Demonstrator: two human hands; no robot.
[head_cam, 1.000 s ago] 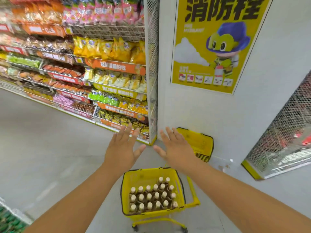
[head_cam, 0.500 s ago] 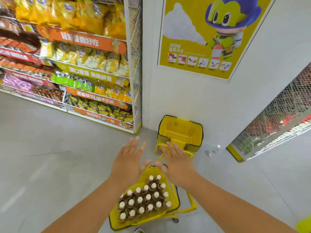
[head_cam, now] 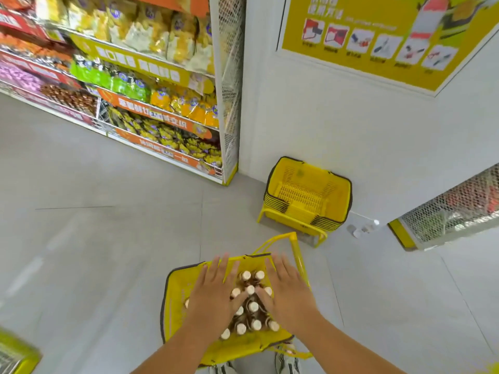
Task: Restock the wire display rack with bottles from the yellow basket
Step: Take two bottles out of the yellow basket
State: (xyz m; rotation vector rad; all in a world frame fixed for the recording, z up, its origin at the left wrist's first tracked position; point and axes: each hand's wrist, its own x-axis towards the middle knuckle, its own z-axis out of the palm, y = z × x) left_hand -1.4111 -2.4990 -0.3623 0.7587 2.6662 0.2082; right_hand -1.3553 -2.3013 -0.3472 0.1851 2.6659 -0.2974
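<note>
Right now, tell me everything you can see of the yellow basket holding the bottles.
The yellow basket looks like plastic with a dark rim, mounted on a yellow wheeled frame whose handle rises at its far end. It stands on the grey floor at the person's feet, filled with upright brown bottles with pale caps. The left hand and right hand are spread flat over the bottles; contact is unclear.
</note>
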